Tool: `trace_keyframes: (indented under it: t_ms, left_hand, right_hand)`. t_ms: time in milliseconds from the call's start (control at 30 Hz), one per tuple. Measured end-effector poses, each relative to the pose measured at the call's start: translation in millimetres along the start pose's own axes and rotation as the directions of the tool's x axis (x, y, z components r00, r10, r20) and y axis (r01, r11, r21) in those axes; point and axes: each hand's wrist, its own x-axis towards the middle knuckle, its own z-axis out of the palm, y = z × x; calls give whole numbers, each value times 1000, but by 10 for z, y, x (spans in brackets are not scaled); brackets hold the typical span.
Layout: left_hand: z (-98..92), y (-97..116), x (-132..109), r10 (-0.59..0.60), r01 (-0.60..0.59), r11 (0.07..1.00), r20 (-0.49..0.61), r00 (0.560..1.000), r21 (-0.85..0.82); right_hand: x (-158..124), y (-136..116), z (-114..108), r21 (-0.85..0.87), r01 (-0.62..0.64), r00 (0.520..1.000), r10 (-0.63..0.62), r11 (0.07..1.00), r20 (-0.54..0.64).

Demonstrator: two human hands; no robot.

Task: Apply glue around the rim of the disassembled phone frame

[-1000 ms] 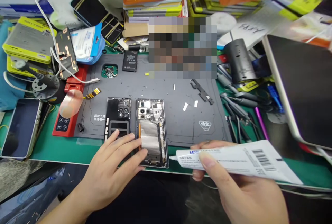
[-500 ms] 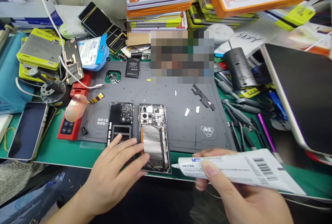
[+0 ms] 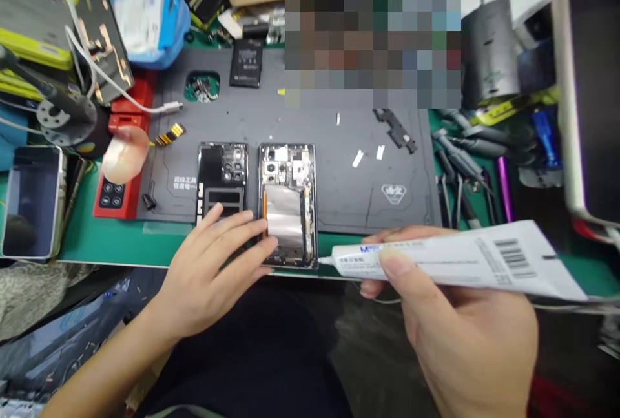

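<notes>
An opened phone lies on the front of the grey mat, its camera parts and a silvery battery bay exposed. Left of it is a black phone back cover with camera holes. My left hand is open, fingers spread flat over the cover's lower part, fingertips at the phone's left edge. In my right hand is a white glue tube, held between thumb and fingers. Its thin nozzle points left, at the phone's lower right corner; whether it touches the frame I cannot tell.
Small white strips and a black bracket lie on the mat. A battery sits toward the back. Tweezers and screwdrivers crowd the right; a red device and another phone lie left.
My view has tipped downward, so the bench appears higher in the picture. Both hands keep nearly the same places: the left on the cover and phone edge, the tube's nozzle by the phone's lower right corner.
</notes>
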Motion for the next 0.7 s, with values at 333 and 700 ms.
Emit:
trace_keyframes:
  t_ms: [333, 700]
  left_hand:
    - [29, -24, -37, -2, 2, 1000, 9, 1000, -10]
    - [52, -39, -56, -8, 8, 999, 0, 1000, -37]
  right_hand:
    - [-62, 52, -42, -5, 29, 1000, -29, 1000, 8]
    - [-92, 25, -38, -24, 49, 999, -49, 999, -1]
